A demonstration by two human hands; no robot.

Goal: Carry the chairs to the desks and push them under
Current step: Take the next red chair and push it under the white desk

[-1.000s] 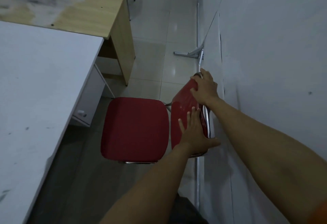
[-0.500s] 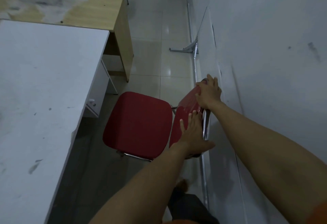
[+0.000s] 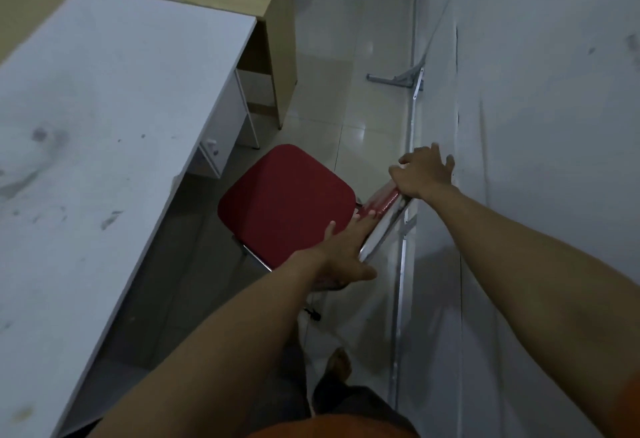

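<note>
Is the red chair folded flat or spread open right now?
Spread open: the seat lies flat, facing up, and the backrest rises from its rear edge, with the left hand and right hand on it.

An orange shirt (image 3: pixel 329 429) with a short sleeve (image 3: pixel 632 399). The left forearm (image 3: pixel 225 333) and right forearm (image 3: pixel 519 247) are bare down to the left hand (image 3: pixel 341 257) and right hand (image 3: pixel 424 174). Dark grey trousers (image 3: pixel 353 399); one foot (image 3: pixel 341 363), seemingly bare.

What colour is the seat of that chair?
Red. The seat shows best in the head view, which is the only view here.
</note>
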